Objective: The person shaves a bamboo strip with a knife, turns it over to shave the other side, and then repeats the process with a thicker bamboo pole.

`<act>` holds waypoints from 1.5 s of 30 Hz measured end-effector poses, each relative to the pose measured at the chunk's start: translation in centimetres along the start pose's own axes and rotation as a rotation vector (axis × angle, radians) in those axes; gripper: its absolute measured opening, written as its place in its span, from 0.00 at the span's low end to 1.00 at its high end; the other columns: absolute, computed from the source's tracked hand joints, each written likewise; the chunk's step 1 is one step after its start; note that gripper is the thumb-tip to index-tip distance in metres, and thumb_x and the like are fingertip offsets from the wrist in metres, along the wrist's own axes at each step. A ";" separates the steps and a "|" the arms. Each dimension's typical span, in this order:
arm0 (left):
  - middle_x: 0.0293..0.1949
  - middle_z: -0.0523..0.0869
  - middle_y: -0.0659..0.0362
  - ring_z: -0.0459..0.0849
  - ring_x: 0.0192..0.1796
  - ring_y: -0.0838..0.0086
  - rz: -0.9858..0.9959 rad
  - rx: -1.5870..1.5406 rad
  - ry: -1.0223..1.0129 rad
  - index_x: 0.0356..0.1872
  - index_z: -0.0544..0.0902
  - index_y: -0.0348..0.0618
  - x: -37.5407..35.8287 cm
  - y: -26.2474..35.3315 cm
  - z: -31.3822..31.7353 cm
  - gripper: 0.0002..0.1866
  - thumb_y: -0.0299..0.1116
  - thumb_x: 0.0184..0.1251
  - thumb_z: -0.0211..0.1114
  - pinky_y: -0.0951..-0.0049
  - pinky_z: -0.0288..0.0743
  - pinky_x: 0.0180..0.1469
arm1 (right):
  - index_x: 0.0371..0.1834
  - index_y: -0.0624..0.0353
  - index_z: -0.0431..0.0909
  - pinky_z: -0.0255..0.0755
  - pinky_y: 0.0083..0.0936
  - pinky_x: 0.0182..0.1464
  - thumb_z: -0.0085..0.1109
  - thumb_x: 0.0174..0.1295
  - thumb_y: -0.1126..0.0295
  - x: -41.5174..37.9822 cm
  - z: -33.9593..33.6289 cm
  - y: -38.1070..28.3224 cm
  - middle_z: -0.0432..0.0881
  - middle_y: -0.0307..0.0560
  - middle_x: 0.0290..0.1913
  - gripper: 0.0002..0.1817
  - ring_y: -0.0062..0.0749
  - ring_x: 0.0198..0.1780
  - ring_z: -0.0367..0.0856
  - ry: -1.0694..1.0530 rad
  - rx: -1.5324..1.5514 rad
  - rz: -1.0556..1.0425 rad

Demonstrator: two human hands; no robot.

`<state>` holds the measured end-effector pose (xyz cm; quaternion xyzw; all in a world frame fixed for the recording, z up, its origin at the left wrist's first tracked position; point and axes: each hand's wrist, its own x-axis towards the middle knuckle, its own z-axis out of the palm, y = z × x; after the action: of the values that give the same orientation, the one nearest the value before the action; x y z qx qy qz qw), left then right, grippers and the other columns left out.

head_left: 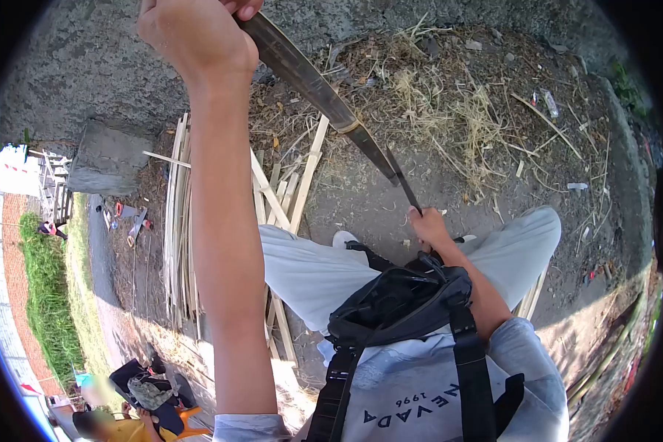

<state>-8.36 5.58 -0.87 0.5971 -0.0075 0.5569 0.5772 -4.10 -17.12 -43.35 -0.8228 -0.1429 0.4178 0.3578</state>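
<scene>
My left hand [191,26] is raised at the top left, partly cut off by the frame, with its fingers closed round a long dark split bamboo piece [302,77]. The bamboo slants down to the right and has a pale ring at a joint near its lower end. Low in front of my knees, my right hand [429,227] is wrapped round the handle of a long knife [407,190]. The dark blade points up and overlaps the bamboo's lower end in this view.
Several pale bamboo strips [175,243] lie on the ground to the left, near a concrete block [110,158]. Dry shavings [460,132] cover the dirt ahead by a wall. Hand tools [136,225] lie farther left. Another person [125,427] sits at the lower left.
</scene>
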 end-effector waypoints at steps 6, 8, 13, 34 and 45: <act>0.19 0.64 0.68 0.57 0.15 0.84 -0.041 -0.032 0.010 0.33 0.70 0.48 1.6 -1.4 0.3 0.20 0.54 0.77 0.53 0.80 0.53 0.18 | 0.22 0.68 0.78 0.73 0.35 0.22 0.55 0.68 0.53 0.5 -0.4 0.9 0.77 0.50 0.13 0.27 0.39 0.15 0.81 0.048 0.029 -0.103; 0.19 0.65 0.68 0.57 0.16 0.84 0.002 -0.040 -0.018 0.34 0.70 0.48 1.0 -1.4 1.0 0.19 0.53 0.77 0.53 0.80 0.53 0.19 | 0.22 0.68 0.78 0.73 0.34 0.22 0.56 0.68 0.54 0.1 -1.1 0.1 0.76 0.49 0.12 0.26 0.37 0.15 0.80 0.058 0.071 -0.106; 0.20 0.64 0.68 0.57 0.16 0.85 0.080 -0.064 -0.061 0.34 0.70 0.46 2.2 -2.8 0.0 0.18 0.49 0.78 0.52 0.81 0.52 0.19 | 0.21 0.66 0.76 0.71 0.32 0.21 0.57 0.67 0.57 0.6 -2.0 -0.5 0.75 0.46 0.12 0.23 0.32 0.15 0.79 0.092 0.178 -0.128; 0.23 0.66 0.62 0.61 0.21 0.80 0.010 -0.033 -0.257 0.34 0.73 0.38 3.2 -2.8 0.7 0.11 0.36 0.70 0.54 0.76 0.55 0.25 | 0.24 0.66 0.75 0.70 0.33 0.22 0.55 0.67 0.64 2.5 -1.3 1.6 0.76 0.47 0.17 0.17 0.32 0.15 0.75 0.068 0.413 -0.046; 0.19 0.63 0.65 0.56 0.18 0.82 0.063 0.055 -0.048 0.34 0.73 0.40 -1.5 1.4 0.1 0.11 0.37 0.71 0.57 0.79 0.48 0.19 | 0.29 0.66 0.78 0.72 0.52 0.37 0.41 0.75 0.53 -3.6 -1.9 -5.0 0.78 0.64 0.21 0.27 0.67 0.29 0.79 0.124 0.093 -0.594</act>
<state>-9.77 4.10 -0.87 0.6254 -0.0248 0.5602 0.5426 -4.51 -16.42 -36.94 -0.7517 -0.3359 0.2497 0.5097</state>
